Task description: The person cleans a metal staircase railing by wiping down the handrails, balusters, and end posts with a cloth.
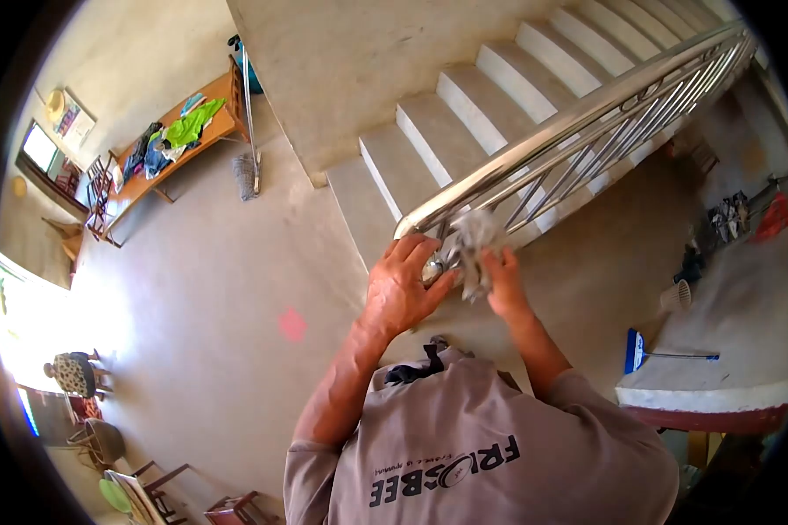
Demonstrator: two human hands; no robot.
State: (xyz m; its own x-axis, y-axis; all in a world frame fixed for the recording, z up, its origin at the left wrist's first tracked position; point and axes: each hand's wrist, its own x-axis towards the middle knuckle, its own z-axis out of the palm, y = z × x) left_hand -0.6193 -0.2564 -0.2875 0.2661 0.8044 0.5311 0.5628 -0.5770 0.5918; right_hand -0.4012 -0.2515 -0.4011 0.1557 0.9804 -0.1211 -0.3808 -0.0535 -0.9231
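A shiny metal stair railing (518,171) runs down from the upper right to its lower end in front of me. My left hand (401,284) is at that end, its fingers curled around the metal near the bottom post; the exact contact is partly hidden. My right hand (505,284) grips a crumpled greyish cloth (479,241), which is slightly blurred. The cloth lies against or just beside the railing's end bars, close to my left hand.
Concrete stairs (460,127) rise behind the railing. A wooden table (179,157) with clothes stands upper left, with a mop (245,175) beside it. Several chairs and stools are lower left. A blue broom (636,350) lies on a raised ledge at right, near a white basket (676,296).
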